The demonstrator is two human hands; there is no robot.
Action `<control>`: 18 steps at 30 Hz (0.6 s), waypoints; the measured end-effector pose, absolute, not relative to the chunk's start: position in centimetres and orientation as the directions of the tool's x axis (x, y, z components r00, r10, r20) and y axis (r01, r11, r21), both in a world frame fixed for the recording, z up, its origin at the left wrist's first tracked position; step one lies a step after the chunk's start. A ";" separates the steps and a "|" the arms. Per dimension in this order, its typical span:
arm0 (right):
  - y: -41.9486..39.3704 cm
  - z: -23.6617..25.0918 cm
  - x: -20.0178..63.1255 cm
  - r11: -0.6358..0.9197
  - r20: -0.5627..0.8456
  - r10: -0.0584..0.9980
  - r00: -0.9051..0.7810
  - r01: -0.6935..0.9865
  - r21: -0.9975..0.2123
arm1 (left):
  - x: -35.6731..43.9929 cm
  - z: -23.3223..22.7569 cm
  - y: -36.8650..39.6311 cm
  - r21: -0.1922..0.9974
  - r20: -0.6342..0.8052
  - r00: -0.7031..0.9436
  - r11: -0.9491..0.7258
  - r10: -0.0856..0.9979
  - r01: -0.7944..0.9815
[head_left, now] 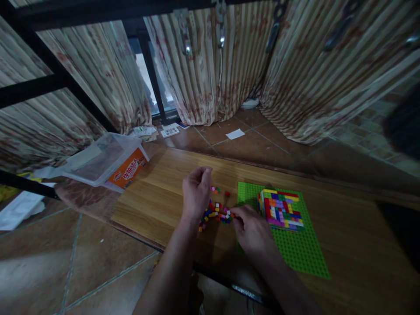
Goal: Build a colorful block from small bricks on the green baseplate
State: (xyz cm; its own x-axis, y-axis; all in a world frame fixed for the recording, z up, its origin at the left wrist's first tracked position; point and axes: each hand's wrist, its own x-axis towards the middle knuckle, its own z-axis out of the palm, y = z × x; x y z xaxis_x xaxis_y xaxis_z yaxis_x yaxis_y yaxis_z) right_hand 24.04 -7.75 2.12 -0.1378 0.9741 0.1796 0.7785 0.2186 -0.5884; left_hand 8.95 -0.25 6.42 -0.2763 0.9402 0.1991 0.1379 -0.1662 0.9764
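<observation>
A loose scatter of small coloured toy bricks (215,211) lies on the wooden table between my two hands. Above the left side of this scatter is my left hand (196,192), its fingers curled closed; whatever they may hold is hidden. My right hand (252,225) reaches in from the other side, with bent, closed fingertips at the edge of the bricks. What those fingertips pinch is too small to make out. Just beyond it, a block built of multicoloured bricks (284,210) sits on a green studded baseplate (310,258). The right hand and forearm cover the baseplate's left part.
The low wooden table (147,192) runs across the view. At its left end stands a clear plastic bin (98,164) with an orange label. Papers (235,134) lie on the tiled floor behind, below striped curtains (203,78). A dark metal frame (62,81) rises at left.
</observation>
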 end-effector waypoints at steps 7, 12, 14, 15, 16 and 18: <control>-7.8 2.2 23.6 0.213 0.187 0.974 -0.127 0.795 -0.568 | 9.7 6.5 -0.6 0.988 0.146 -0.259 -0.125 0.955 0.093; -7.8 2.4 23.6 0.209 0.182 0.976 -0.122 0.770 -0.603 | 9.9 6.3 -0.7 0.988 0.140 -0.238 -0.121 0.961 0.092; -7.9 2.6 23.6 0.208 0.186 0.976 -0.111 0.717 -0.665 | 10.0 6.3 -0.8 0.988 0.141 -0.226 -0.121 0.964 0.099; -7.9 2.8 23.6 0.206 0.187 0.977 -0.102 0.675 -0.708 | 10.1 6.3 -0.8 0.987 0.141 -0.220 -0.120 0.965 0.107; -7.9 3.0 23.5 0.201 0.183 0.979 -0.095 0.624 -0.755 | 10.1 6.4 -0.9 0.986 0.141 -0.218 -0.118 0.966 0.116; -8.0 3.4 23.4 0.169 0.157 0.985 -0.067 0.485 -0.858 | 10.2 6.5 -0.9 0.985 0.141 -0.218 -0.114 0.966 0.133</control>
